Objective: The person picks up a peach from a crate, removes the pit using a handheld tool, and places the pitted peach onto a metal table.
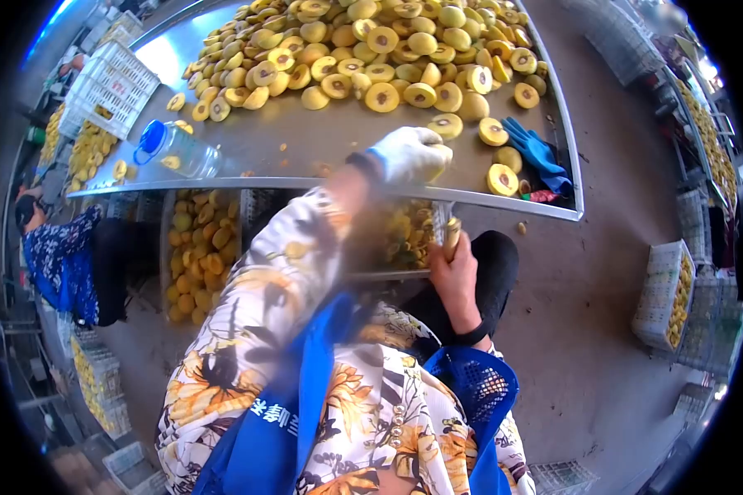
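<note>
My left hand (409, 155), in a white glove, is over the near part of the metal table (297, 144). Its fingers are curled round a yellow peach half (442, 162), mostly hidden by the glove. My bare right hand (454, 276) is below the table edge, closed on the tan handle of a small hand tool (451, 235); its working end is hard to make out. Close beyond the left hand lies another peach half (446, 125). A crate of yellow fruit pieces (410, 235) sits under the edge, partly behind my left forearm.
A large heap of peach halves (380, 41) covers the table's far side. Blue gloves (537, 153) lie in the right corner. A clear blue-lidded jar (186, 150) and white crate (111, 87) are at left. Another person (62, 256) sits left; a fruit crate (198, 256) stands between us.
</note>
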Demonstrator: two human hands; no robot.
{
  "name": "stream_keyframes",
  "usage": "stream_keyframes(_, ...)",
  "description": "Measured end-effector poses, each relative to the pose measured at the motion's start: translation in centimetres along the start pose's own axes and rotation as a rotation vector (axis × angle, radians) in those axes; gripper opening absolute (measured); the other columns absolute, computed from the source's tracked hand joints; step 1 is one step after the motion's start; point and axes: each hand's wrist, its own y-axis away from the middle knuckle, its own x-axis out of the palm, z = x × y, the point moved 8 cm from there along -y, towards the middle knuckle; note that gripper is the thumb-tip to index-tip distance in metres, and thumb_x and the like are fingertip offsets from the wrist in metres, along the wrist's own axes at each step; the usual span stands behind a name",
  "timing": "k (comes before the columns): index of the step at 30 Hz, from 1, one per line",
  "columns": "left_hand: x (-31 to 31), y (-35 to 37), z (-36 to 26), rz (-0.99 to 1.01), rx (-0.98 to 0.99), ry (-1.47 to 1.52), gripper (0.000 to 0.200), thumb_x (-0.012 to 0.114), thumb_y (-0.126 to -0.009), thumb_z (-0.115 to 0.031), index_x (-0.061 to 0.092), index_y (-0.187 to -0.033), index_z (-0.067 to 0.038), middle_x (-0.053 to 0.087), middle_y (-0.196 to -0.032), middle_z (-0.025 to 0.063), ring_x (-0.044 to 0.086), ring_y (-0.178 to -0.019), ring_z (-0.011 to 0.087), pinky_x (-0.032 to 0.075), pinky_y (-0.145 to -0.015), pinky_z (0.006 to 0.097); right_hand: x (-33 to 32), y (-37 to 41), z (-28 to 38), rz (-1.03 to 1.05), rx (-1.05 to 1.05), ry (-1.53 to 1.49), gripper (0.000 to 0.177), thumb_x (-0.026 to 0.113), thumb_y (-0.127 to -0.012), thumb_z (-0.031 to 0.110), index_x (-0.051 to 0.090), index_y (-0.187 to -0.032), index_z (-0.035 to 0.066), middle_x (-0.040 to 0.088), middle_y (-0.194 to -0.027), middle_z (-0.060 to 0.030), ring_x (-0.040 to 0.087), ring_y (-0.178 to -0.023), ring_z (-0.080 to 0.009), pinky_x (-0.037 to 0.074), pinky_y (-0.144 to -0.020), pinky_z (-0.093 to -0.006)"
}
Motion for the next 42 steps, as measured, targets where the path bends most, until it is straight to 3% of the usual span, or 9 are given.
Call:
stream_keyframes(2,-3.3,5.2,-0.6,-0.114,0.109,0.422,0.04,0.051,-0.089,-0.044,0.061,-0.104,-0.008,0.064,-0.084,0.0042,0.061,-0.07,0.0129,0.049,-0.054,0.0276,-0.4,-1.0,2.8,-0.063,-0.136,0.013,0.029,0.063,-0.084,0.019,0.053,-0.107,0.003,0.063,-0.076,-0.018,0.065,-0.067,-0.0304,0.049,-0.059,-0.035)
stream_keyframes(3,-3.2,5.8,2.6,-0.058,-0.09,0.66,0.048,0.047,-0.09,-0.053,0.06,-0.102,-0.008,0.063,-0.087,0.0041,0.06,-0.065,0.0135,0.047,-0.048,0.0251,0.0,-1.4,4.0,-0.043,-0.2,0.02,0.032,0.064,-0.084,0.022,0.053,-0.106,0.002,0.062,-0.075,-0.02,0.063,-0.068,-0.0358,0.049,-0.061,-0.0374)
stream_keyframes(5,-4.1,9.6,2.7,-0.292,-0.158,0.988,0.06,0.034,-0.093,-0.057,0.06,-0.097,-0.003,0.063,-0.08,0.0087,0.056,-0.066,0.0139,0.046,-0.056,0.0265,1.6,-1.9,6.0,0.071,-0.274,0.055,0.031,0.06,-0.084,0.022,0.05,-0.105,0.002,0.062,-0.077,-0.0258,0.061,-0.071,-0.0431,0.049,-0.059,-0.0461)
stream_keyframes(12,-3.6,15.3,5.7,-0.516,-0.036,1.264,0.051,0.038,-0.096,-0.047,0.058,-0.099,-0.001,0.063,-0.088,0.0096,0.061,-0.078,0.0162,0.049,-0.066,0.0272,8.4,-0.8,8.0,0.397,-0.288,0.18,0.026,0.062,-0.083,0.02,0.047,-0.085,-0.002,0.058,-0.074,-0.0296,0.058,-0.074,-0.0466,0.046,-0.061,-0.0481)
stream_keyframes(15,-3.9,15.3,8.2,-0.508,0.071,0.892,0.044,0.041,-0.097,-0.04,0.057,-0.102,0.0,0.063,-0.091,0.0096,0.061,-0.079,0.0162,0.05,-0.069,0.0271,8.5,0.7,9.1,0.436,-0.353,0.154,0.026,0.062,-0.083,0.02,0.047,-0.086,-0.001,0.059,-0.074,-0.0294,0.058,-0.074,-0.0467,0.046,-0.061,-0.0474)
stream_keyframes(20,-2.9,15.5,8.0,-0.495,0.094,1.134,0.04,0.047,-0.096,-0.036,0.057,-0.109,0.0,0.063,-0.095,0.0083,0.061,-0.085,0.0151,0.05,-0.076,0.0271,8.0,-0.2,6.3,0.332,-0.025,-0.005,0.029,0.062,-0.084,0.021,0.051,-0.099,0.0,0.062,-0.074,-0.0242,0.061,-0.072,-0.0419,0.047,-0.06,-0.0429)
stream_keyframes(24,-1.9,15.6,7.1,-0.375,0.116,1.104,0.04,0.049,-0.095,-0.035,0.058,-0.11,0.001,0.063,-0.097,0.0082,0.061,-0.089,0.0147,0.05,-0.079,0.0277,7.2,0.4,8.0,0.285,-0.303,0.139,0.026,0.063,-0.082,0.018,0.05,-0.095,-0.001,0.06,-0.075,-0.0269,0.059,-0.072,-0.0447,0.047,-0.06,-0.0437)
stream_keyframes(39,-3.7,17.7,5.5,-0.671,0.241,0.661,0.032,0.05,-0.094,-0.027,0.062,-0.103,0.001,0.065,-0.096,0.0085,0.06,-0.086,0.0131,0.048,-0.077,0.0266,9.4,3.7,8.4,0.512,-0.241,0.154,0.022,0.057,-0.082,0.011,0.043,-0.092,-0.004,0.057,-0.075,-0.0317,0.057,-0.077,-0.0483,0.046,-0.066,-0.0498)
stream_keyframes(42,-3.3,17.1,6.0,-0.468,0.169,0.713,0.031,0.049,-0.094,-0.025,0.063,-0.102,0.002,0.066,-0.093,0.0089,0.061,-0.084,0.0141,0.049,-0.076,0.0271,9.3,4.0,9.0,0.56,-0.222,0.177,0.023,0.056,-0.081,0.01,0.044,-0.093,-0.005,0.057,-0.078,-0.0327,0.056,-0.08,-0.0489,0.046,-0.069,-0.0499)
